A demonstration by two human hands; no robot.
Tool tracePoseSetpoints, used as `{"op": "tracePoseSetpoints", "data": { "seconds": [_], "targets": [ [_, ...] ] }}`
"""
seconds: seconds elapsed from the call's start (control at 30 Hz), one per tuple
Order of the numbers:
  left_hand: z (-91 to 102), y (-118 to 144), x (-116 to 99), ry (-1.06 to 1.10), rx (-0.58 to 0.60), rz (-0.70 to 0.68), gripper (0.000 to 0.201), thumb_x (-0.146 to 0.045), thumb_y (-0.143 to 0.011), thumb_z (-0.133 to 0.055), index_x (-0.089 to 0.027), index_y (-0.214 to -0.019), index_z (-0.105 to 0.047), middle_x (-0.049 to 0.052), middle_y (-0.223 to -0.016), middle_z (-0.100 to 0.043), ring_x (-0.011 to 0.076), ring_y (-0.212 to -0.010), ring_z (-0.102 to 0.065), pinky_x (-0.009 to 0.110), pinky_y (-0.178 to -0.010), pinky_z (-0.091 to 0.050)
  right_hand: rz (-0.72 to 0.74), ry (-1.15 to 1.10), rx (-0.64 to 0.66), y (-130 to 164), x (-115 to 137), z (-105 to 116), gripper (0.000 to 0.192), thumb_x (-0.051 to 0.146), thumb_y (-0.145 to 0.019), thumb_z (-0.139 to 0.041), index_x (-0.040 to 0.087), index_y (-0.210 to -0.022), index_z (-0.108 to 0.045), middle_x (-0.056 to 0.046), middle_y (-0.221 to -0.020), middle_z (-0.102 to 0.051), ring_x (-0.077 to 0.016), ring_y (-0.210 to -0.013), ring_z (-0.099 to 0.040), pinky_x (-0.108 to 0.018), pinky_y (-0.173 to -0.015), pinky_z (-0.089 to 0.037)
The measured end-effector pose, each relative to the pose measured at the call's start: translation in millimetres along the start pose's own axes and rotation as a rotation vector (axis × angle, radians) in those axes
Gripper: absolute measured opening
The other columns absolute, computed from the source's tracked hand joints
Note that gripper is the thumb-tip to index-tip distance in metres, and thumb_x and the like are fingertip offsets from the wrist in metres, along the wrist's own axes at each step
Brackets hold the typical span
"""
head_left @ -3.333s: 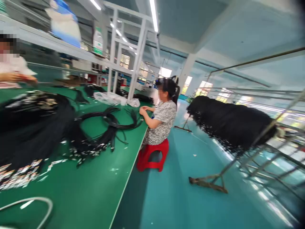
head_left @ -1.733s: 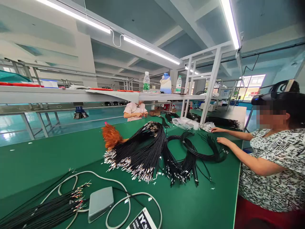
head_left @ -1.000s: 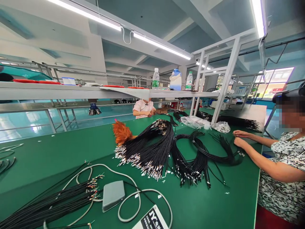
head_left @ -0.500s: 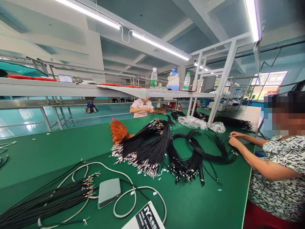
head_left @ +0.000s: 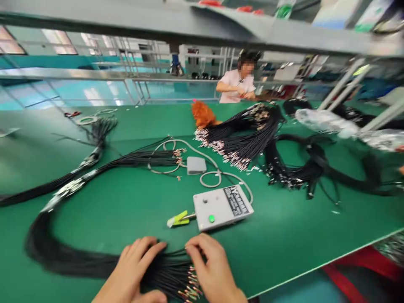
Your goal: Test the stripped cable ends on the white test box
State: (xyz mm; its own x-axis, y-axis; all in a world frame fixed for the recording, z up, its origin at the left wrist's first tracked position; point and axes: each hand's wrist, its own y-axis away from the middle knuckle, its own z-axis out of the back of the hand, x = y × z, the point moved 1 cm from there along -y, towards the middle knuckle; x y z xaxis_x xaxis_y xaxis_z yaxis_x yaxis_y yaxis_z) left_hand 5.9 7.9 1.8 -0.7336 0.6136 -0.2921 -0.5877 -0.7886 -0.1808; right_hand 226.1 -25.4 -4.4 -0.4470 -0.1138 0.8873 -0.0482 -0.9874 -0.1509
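Observation:
Along the front of the bench, a thick bundle of black cables with stripped, copper-coloured ends curves in from the left. Across it lies my left hand, fingers bent over the far side and thumb on the near side, closed on the cables. My right hand pinches the end of one black cable between thumb and forefinger, just above the other ends. Beyond my hands sits a white control box with a green button and a yellow-green clip on its left side.
A grey pedal and its looped cord lie behind the box. Further back are a large cable pile, coiled cables and an orange duster. Across the bench a person works. A shelf runs overhead.
The view has swung down and left. My two hands, out of view before, now show on the cable bundle, and the whole control box has come into sight.

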Motion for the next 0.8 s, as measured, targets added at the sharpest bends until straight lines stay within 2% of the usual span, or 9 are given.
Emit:
{"op": "tracePoseSetpoints", "data": {
  "seconds": [0.07,0.13,0.23,0.3,0.37,0.47,0.53,0.67,0.8],
  "targets": [
    [8.5,-3.8,-5.4,0.099,0.06,-0.033,0.083,-0.081,-0.067,-0.059,-0.023,-0.126,-0.061,0.012,-0.119,-0.065,0.0307,-0.101,-0.063,0.039,-0.087,-0.053,0.03,-0.053,-0.014,1.4,5.6,6.6,0.02,0.027,-0.098,-0.05,0.021,-0.086,-0.065,-0.002,-0.083,-0.069,-0.0154,-0.08,-0.063,-0.023,-0.072,-0.048],
    [17.1,-14.8,-18.9,0.212,0.101,0.03,0.062,-0.07,-0.081,-0.056,-0.024,-0.123,-0.061,0.01,-0.115,-0.066,0.0282,-0.099,-0.063,0.04,-0.088,-0.052,0.077,-0.079,-0.015,2.2,9.6,12.4,0.02,0.027,-0.098,-0.05,0.021,-0.086,-0.064,-0.001,-0.08,-0.068,-0.0148,-0.076,-0.064,-0.022,-0.07,-0.048],
    [18.4,-35.4,-43.7,0.445,0.15,0.07,0.025,-0.041,-0.098,-0.047,-0.024,-0.107,-0.063,0.006,-0.099,-0.069,0.0227,-0.091,-0.064,0.034,-0.083,-0.052,0.144,-0.08,-0.009,4.1,7.7,17.1,0.016,0.023,-0.097,-0.05,0.022,-0.088,-0.064,0.0,-0.08,-0.07,-0.0139,-0.074,-0.065,-0.022,-0.068,-0.049],
    [12.7,-44.7,-53.9,0.611,0.155,0.072,0.023,-0.029,-0.1,-0.041,-0.022,-0.094,-0.062,0.004,-0.087,-0.069,0.0187,-0.081,-0.065,0.027,-0.075,-0.052,0.168,-0.022,-0.016,7.9,1.1,19.3,0.015,0.021,-0.095,-0.051,0.022,-0.103,-0.063,-0.002,-0.088,-0.072,-0.0147,-0.078,-0.067,-0.022,-0.071,-0.051],
    [6.5,-48.4,-56.8,0.714,0.124,0.093,0.023,-0.024,-0.1,-0.041,-0.022,-0.088,-0.06,0.002,-0.081,-0.068,0.0162,-0.074,-0.064,0.024,-0.07,-0.05,0.214,0.088,0.021,14.5,-6.2,21.3,0.026,0.02,-0.092,-0.054,0.022,-0.118,-0.059,-0.004,-0.095,-0.073,-0.0165,-0.082,-0.068,-0.025,-0.074,-0.052],
    [3.3,-47.4,-55.2,0.761,0.09,0.138,0.018,-0.024,-0.098,-0.046,-0.022,-0.088,-0.06,0.0,-0.08,-0.067,0.0151,-0.073,-0.064,0.022,-0.07,-0.049,0.322,0.178,0.191,24.8,-10.0,23.8,0.021,0.019,-0.088,-0.059,0.025,-0.108,-0.064,0.0,-0.082,-0.073,-0.0159,-0.072,-0.067,-0.024,-0.067,-0.051],
    [5.6,-46.8,-55.6,0.782,0.104,0.147,0.016,-0.023,-0.098,-0.046,-0.022,-0.09,-0.06,0.0,-0.082,-0.067,0.0149,-0.075,-0.063,0.022,-0.071,-0.049,0.26,0.127,0.212,26.1,-6.5,27.0,0.014,0.019,-0.088,-0.059,0.024,-0.098,-0.066,0.001,-0.076,-0.071,-0.0145,-0.069,-0.066,-0.022,-0.064,-0.051],
    [11.0,-50.3,-60.5,0.819,0.134,0.116,0.016,-0.021,-0.099,-0.045,-0.023,-0.097,-0.061,0.001,-0.088,-0.065,0.015,-0.08,-0.062,0.024,-0.073,-0.048,-0.051,-0.04,0.044,15.2,5.1,34.8,0.012,0.023,-0.093,-0.057,0.023,-0.1,-0.066,-0.001,-0.085,-0.073,-0.0131,-0.075,-0.067,-0.02,-0.068,-0.052],
    [10.3,-52.8,-63.6,0.815,0.071,0.101,0.017,-0.016,-0.098,-0.046,-0.022,-0.093,-0.061,0.0,-0.084,-0.064,0.0136,-0.076,-0.061,0.023,-0.07,-0.048,-0.08,-0.141,0.032,7.4,11.3,34.4,0.011,0.026,-0.091,-0.059,0.023,-0.097,-0.068,0.0,-0.081,-0.073,-0.013,-0.07,-0.067,-0.02,-0.065,-0.051]
  ]
}}
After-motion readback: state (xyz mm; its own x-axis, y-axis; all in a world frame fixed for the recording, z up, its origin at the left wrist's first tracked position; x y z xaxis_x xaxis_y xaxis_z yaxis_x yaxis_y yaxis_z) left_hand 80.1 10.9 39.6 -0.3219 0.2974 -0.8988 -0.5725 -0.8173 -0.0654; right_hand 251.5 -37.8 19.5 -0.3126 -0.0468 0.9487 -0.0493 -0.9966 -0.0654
